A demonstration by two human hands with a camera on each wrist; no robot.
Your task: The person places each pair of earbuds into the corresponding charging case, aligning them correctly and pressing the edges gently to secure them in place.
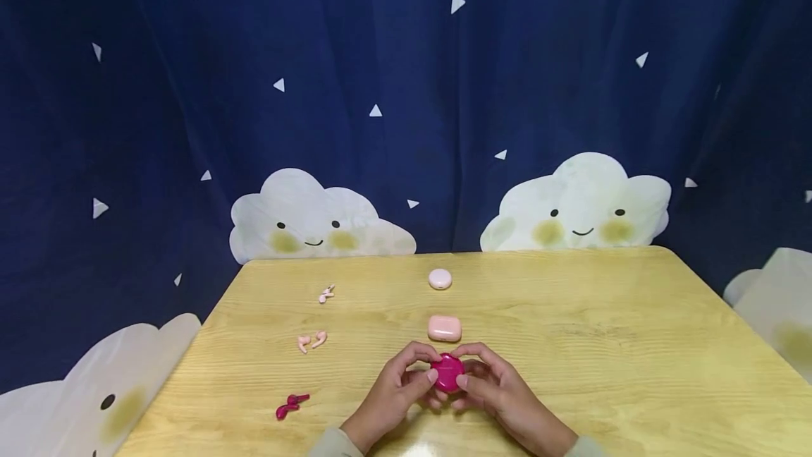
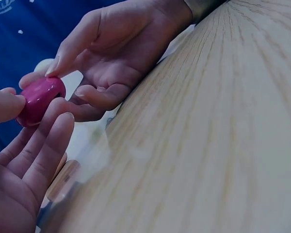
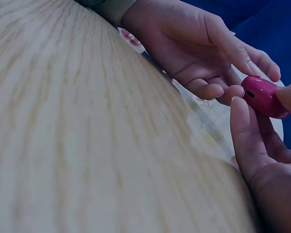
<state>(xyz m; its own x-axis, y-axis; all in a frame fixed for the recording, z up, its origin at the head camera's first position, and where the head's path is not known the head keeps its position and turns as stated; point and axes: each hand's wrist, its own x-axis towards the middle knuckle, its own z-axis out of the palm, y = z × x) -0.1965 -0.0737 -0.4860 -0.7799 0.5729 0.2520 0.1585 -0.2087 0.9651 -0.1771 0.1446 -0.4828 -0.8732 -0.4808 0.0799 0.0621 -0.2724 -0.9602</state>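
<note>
Left grip point(image 1: 395, 390) | right grip point(image 1: 505, 395) | both pinch glossy, rounded magenta case point(image 1: 448, 374) | wood-grained tabletop point(image 1: 609, 351)

- Magenta case point(image 1: 447, 372): smooth, glossy shell, plastic by its look.
- Pink case point(image 1: 445, 328), at its 12 o'clock: smooth plastic look, softly shining.
- Magenta earbuds point(image 1: 290, 407), near its 9 o'clock: shiny, plastic-looking.
- Tabletop point(image 1: 634, 365): wood-grained, with a slight sheen.
- Curtain point(image 1: 412, 55), beyond at 12 o'clock: matt cloth.
</note>
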